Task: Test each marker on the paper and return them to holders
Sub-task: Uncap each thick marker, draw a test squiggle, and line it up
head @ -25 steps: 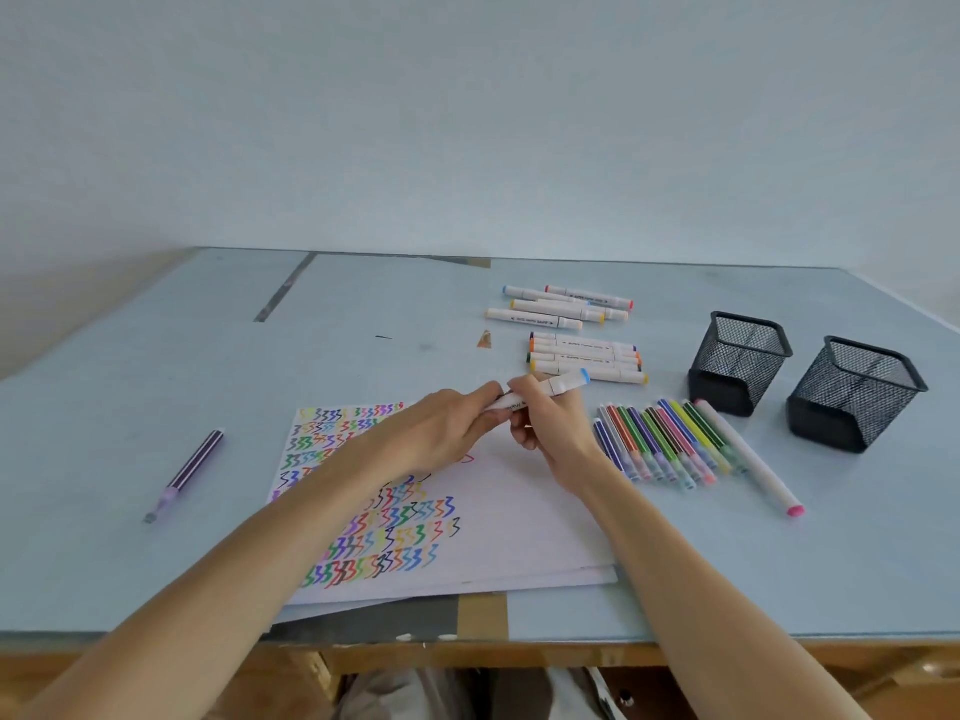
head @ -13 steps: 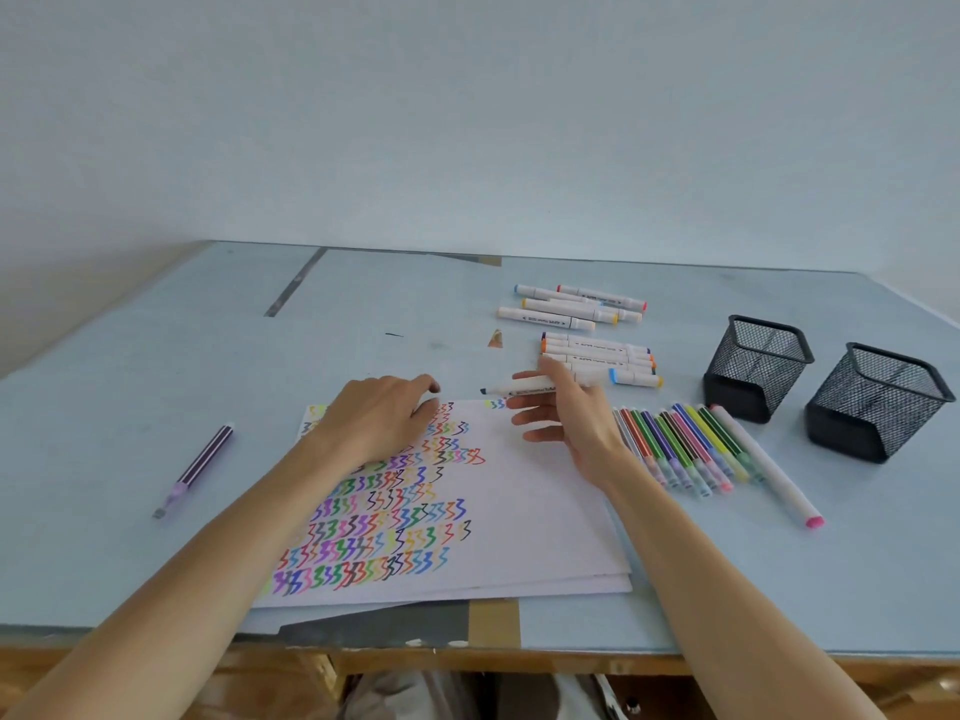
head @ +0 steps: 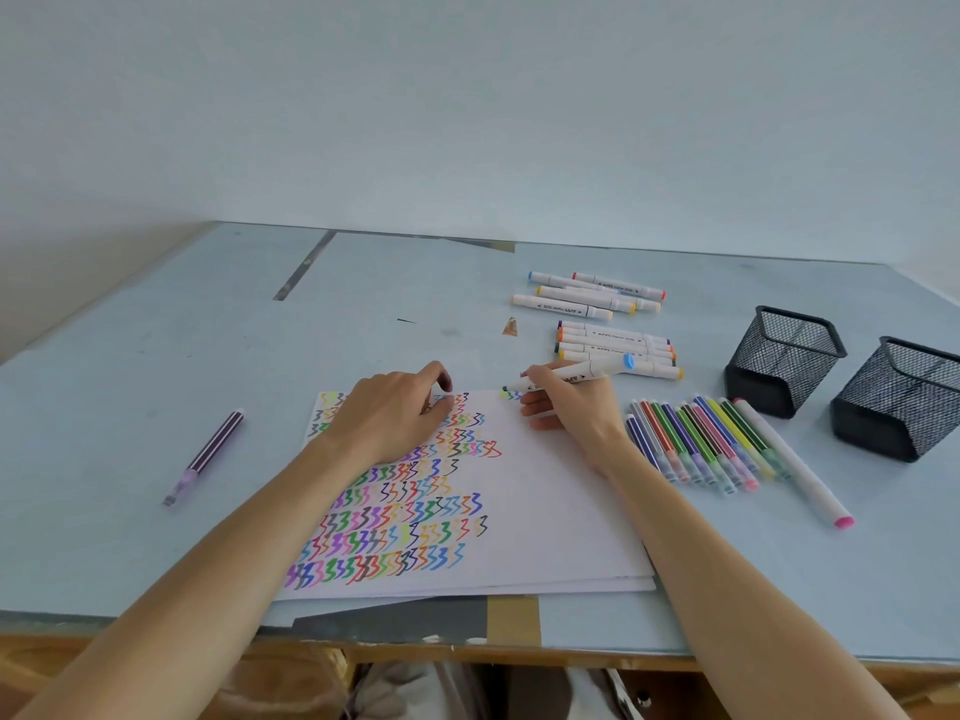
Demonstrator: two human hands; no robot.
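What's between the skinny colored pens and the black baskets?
One long white marker with a pink cap, lying on the table, seen in the head view.

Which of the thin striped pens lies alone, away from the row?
The purple striped pen lies alone on the table, left of the paper. The other thin pens lie in a row right of it.

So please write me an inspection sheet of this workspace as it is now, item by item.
Surface: pale blue table, worn front edge.
Job's things: paper covered with coloured zigzags; white marker with blue cap, tip at the paper's far edge; two black mesh holders, contents not visible; white markers and thin markers lying on the table.
Clutter: purple pen lying apart on the left; small brown scrap.
Grips: left hand rests on the paper; right hand holds the marker.
Cables: nothing seen.
Surroundings: plain pale wall.
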